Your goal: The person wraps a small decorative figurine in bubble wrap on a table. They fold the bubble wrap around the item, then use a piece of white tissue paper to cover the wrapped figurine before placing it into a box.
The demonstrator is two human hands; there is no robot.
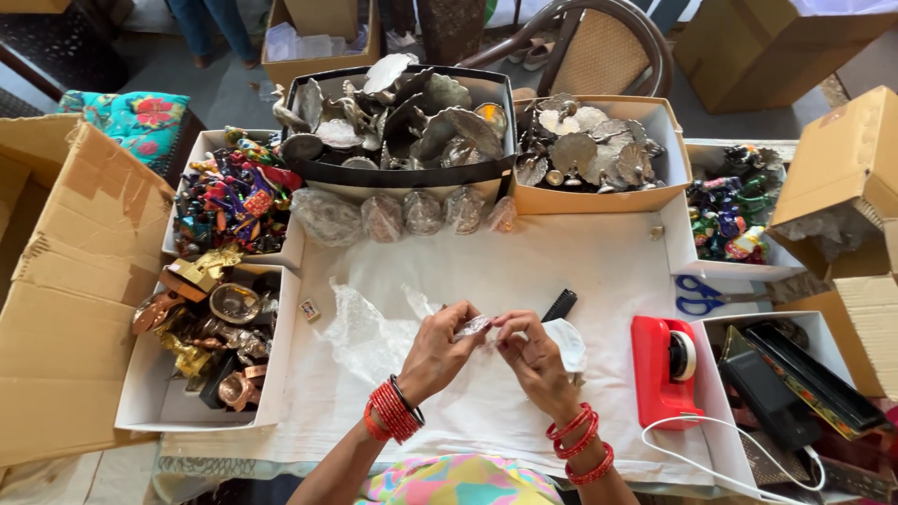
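Both hands meet over the middle of the white cloth (561, 271), nearest the camera, wrists ringed with red bangles (391, 411). Left hand (436, 351) is curled, its fingertips pinching one end of a small silvery item (475, 325); whether that item is wrapped in clear film cannot be told. Right hand (531, 355) is likewise closed, thumb and forefinger touching the item's other end, with a white piece (567, 342) tucked against the palm. The item sits between the two hands, raised just above the cloth.

Crumpled clear plastic (360, 327) lies on the cloth just beside the left hand. A black comb-like object (559, 305) lies just beyond the right hand. A red tape dispenser (662, 369) stands near the right wrist, blue-handled scissors (700, 294) beyond it.

At the far edge, a black tray (402, 173) and a tan box (599, 198) hold silver-coloured metal pieces. Five plastic-wrapped pieces (421, 213) sit in a row against the tray. White boxes to the left hold multicoloured figurines (229, 196) and brass-coloured wares (201, 327).
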